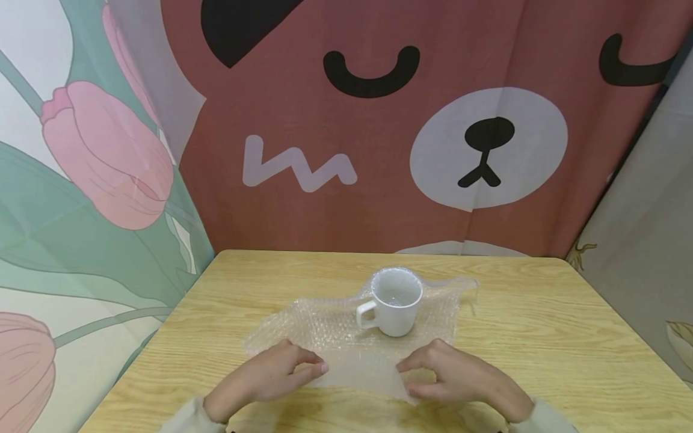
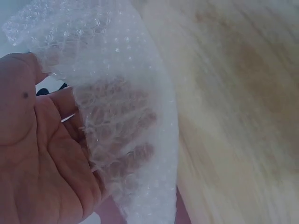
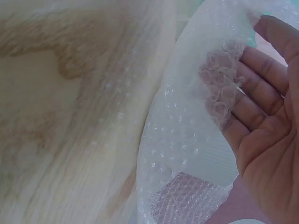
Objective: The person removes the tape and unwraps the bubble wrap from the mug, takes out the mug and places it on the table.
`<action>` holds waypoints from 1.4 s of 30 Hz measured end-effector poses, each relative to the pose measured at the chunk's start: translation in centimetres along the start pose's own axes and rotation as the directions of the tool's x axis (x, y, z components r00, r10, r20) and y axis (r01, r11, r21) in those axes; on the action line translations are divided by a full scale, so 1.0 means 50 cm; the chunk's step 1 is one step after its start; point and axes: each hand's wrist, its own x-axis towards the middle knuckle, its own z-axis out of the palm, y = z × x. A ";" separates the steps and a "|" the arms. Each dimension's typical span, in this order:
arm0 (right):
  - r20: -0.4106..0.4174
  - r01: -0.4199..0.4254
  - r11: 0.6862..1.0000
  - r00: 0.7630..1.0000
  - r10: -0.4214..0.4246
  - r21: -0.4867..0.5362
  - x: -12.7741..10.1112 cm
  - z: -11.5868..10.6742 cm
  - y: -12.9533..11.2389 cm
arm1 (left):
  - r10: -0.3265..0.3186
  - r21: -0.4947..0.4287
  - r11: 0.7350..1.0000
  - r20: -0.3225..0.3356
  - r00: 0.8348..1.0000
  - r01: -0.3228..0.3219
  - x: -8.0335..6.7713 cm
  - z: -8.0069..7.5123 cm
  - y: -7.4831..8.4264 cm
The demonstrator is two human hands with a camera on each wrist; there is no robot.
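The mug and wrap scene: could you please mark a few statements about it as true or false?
1. The mug stands upright on the bubble wrap. True.
2. The mug's handle points to the person's right. False: it points left.
3. Both the left hand and the right hand hold the wrap's near edge. True.
4. The mug is wrapped. False: it stands uncovered.
5. The table is wooden. True.

Bear-print curtain and tulip curtain behind wooden table.
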 end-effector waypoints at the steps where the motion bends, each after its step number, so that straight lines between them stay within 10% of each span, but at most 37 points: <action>1: 0.001 -0.002 1.000 1.000 0.002 -0.002 0.000 0.000 0.000 | -0.019 0.001 1.000 0.005 1.000 0.019 0.000 0.003 0.000; 25: 0.158 -0.190 0.966 0.963 0.218 -0.175 -0.015 0.031 -0.017 | -0.050 0.247 0.968 0.063 0.997 0.033 -0.019 0.076 -0.010; 42: 0.221 -0.135 0.964 0.957 0.187 -0.230 -0.017 0.053 -0.014 | -0.094 0.259 0.964 0.123 0.988 0.059 -0.010 0.096 -0.014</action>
